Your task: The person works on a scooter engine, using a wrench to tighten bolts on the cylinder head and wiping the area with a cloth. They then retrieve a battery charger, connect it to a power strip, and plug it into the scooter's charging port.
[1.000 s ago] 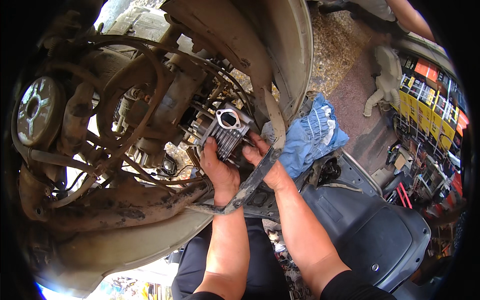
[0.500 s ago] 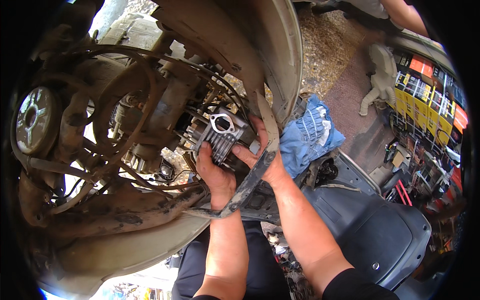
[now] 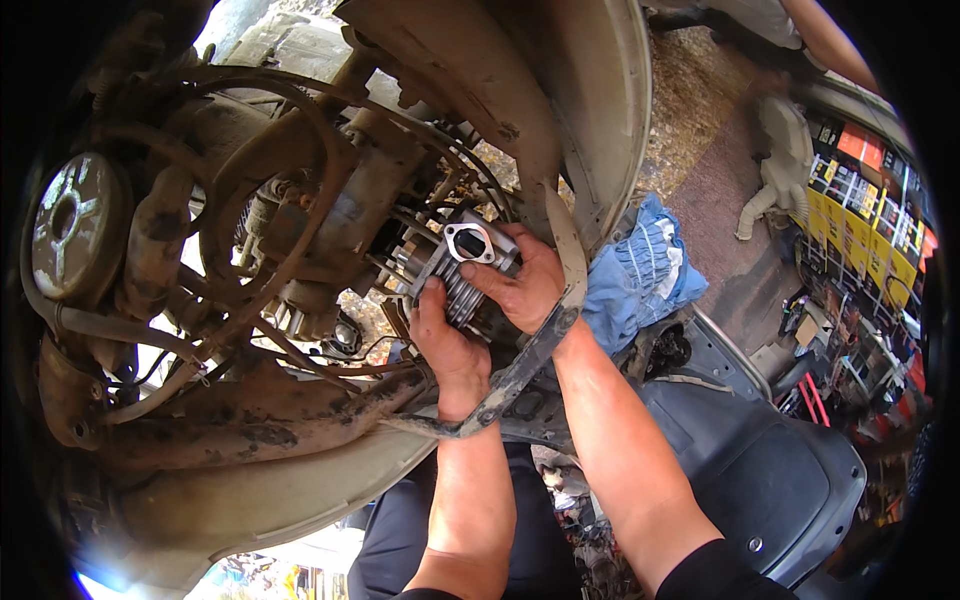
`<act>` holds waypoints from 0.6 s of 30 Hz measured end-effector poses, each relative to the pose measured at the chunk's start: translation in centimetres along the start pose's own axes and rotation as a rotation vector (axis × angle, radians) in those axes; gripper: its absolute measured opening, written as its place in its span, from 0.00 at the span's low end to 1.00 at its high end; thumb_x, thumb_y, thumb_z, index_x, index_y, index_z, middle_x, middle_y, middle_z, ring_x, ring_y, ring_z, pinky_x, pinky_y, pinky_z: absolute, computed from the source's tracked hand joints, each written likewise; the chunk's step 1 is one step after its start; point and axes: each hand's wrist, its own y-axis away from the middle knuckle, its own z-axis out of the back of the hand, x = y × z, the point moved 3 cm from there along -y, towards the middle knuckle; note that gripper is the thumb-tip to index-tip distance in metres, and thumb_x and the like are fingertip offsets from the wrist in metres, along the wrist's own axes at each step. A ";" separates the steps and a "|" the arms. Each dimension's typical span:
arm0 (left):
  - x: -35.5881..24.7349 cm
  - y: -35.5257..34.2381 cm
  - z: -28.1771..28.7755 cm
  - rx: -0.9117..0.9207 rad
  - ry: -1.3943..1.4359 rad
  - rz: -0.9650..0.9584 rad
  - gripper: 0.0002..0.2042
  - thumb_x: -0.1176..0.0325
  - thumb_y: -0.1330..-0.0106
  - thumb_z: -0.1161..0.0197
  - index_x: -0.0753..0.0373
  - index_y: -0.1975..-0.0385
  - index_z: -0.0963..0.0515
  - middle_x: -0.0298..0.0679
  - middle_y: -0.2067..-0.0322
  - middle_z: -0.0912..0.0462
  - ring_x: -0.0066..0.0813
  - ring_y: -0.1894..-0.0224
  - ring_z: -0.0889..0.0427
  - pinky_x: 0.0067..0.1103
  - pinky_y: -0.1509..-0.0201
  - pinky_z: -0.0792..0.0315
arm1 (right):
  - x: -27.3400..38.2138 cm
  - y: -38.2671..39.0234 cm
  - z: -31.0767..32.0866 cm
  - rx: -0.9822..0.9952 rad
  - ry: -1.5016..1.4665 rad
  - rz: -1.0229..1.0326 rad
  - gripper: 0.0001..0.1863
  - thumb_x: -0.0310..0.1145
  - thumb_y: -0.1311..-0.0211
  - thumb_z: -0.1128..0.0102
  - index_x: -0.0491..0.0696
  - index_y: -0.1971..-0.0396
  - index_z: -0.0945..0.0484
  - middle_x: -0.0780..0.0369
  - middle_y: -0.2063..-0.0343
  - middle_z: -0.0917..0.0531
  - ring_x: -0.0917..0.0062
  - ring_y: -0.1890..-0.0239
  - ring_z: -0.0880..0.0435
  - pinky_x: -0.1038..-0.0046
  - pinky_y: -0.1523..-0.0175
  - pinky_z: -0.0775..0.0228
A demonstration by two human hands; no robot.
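Observation:
Both my hands grip a finned metal engine cylinder head (image 3: pixel 462 300) at the engine's end. A pale oval gasket (image 3: pixel 485 256) with a dark opening and bolt holes sits on its upper face. My left hand (image 3: pixel 452 355) is closed round the lower side, its thumb against the fins. From the right, my right hand (image 3: pixel 532 285) wraps the part, its thumb lying just below the gasket; its other fingers are partly hidden behind. Metal studs (image 3: pixel 412 222) lie between the part and the engine body (image 3: pixel 350 200).
A bent dirty frame tube (image 3: pixel 520 375) crosses over my wrists. Hoses and a round ribbed cover (image 3: pixel 68 228) fill the left. A blue cloth (image 3: pixel 640 275) and a dark plastic panel (image 3: pixel 755 480) lie right. Stacked boxes (image 3: pixel 860 220) stand beyond; another person's arm (image 3: pixel 830 40) shows top right.
My right hand has moved up along the cylinder head, its thumb now near the gasket. The whole scene has shifted slightly right in view. My left hand keeps its hold.

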 end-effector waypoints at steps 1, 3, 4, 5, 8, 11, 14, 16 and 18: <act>0.0 0.0 0.0 0.003 0.001 0.012 0.11 0.66 0.33 0.42 0.69 0.62 0.22 0.37 0.65 0.18 0.25 0.66 0.19 0.22 0.59 0.25 | 0.2 0.0 -0.1 -0.014 -0.001 0.029 0.28 0.36 0.48 0.25 0.40 0.50 0.25 0.61 0.62 0.15 0.79 0.58 0.19 0.75 0.49 0.28; 0.0 -0.2 -0.2 0.046 0.030 0.038 0.12 0.66 0.32 0.42 0.69 0.61 0.22 0.38 0.65 0.17 0.26 0.65 0.18 0.23 0.58 0.25 | 0.4 -0.1 -0.2 -0.010 0.025 0.040 0.28 0.37 0.48 0.25 0.40 0.50 0.25 0.60 0.62 0.14 0.78 0.58 0.18 0.75 0.49 0.28; 0.0 -0.3 -0.2 0.068 0.052 0.065 0.12 0.65 0.32 0.43 0.70 0.60 0.22 0.38 0.64 0.17 0.26 0.64 0.18 0.23 0.58 0.25 | 0.5 -0.1 -0.2 -0.011 0.039 0.044 0.28 0.38 0.48 0.25 0.40 0.50 0.25 0.59 0.62 0.14 0.78 0.58 0.18 0.75 0.50 0.28; 0.0 -0.5 -0.1 0.048 0.038 0.044 0.13 0.65 0.32 0.44 0.70 0.59 0.22 0.38 0.63 0.17 0.26 0.64 0.18 0.23 0.57 0.24 | 0.4 -0.1 -0.3 -0.005 -0.011 0.012 0.28 0.38 0.48 0.25 0.41 0.51 0.25 0.58 0.62 0.14 0.76 0.58 0.17 0.74 0.50 0.28; 0.1 -0.6 0.1 0.046 0.019 0.024 0.13 0.65 0.31 0.44 0.70 0.58 0.22 0.39 0.63 0.17 0.26 0.64 0.18 0.23 0.57 0.24 | 0.5 -0.2 -0.1 0.007 0.032 0.010 0.28 0.38 0.48 0.25 0.40 0.51 0.25 0.58 0.62 0.14 0.76 0.58 0.17 0.74 0.50 0.28; 0.2 -0.6 0.2 0.067 0.026 0.044 0.16 0.61 0.30 0.46 0.68 0.55 0.23 0.38 0.61 0.17 0.27 0.60 0.18 0.25 0.53 0.25 | 0.1 -0.3 -0.1 0.006 0.062 -0.004 0.28 0.37 0.48 0.25 0.41 0.50 0.25 0.59 0.62 0.15 0.77 0.58 0.18 0.74 0.50 0.28; 0.3 -0.3 -0.1 0.107 0.156 0.084 0.20 0.55 0.28 0.50 0.65 0.49 0.25 0.37 0.55 0.19 0.29 0.54 0.20 0.27 0.48 0.27 | -0.3 -0.3 -0.3 -0.017 0.024 -0.004 0.29 0.36 0.48 0.25 0.40 0.49 0.27 0.59 0.61 0.15 0.77 0.57 0.19 0.74 0.48 0.28; 0.4 0.8 0.1 0.105 0.158 0.058 0.24 0.49 0.28 0.53 0.63 0.45 0.29 0.40 0.49 0.22 0.33 0.48 0.23 0.30 0.43 0.29 | -0.7 -0.1 -0.3 -0.034 0.026 0.002 0.29 0.36 0.48 0.25 0.40 0.48 0.28 0.59 0.61 0.15 0.77 0.56 0.19 0.73 0.48 0.28; 0.5 2.0 0.2 0.058 0.058 -0.016 0.31 0.42 0.29 0.57 0.63 0.40 0.33 0.45 0.42 0.27 0.38 0.41 0.27 0.33 0.37 0.32 | -1.2 0.3 0.0 -0.083 0.091 0.022 0.31 0.36 0.46 0.26 0.40 0.45 0.29 0.57 0.56 0.18 0.74 0.52 0.20 0.72 0.44 0.30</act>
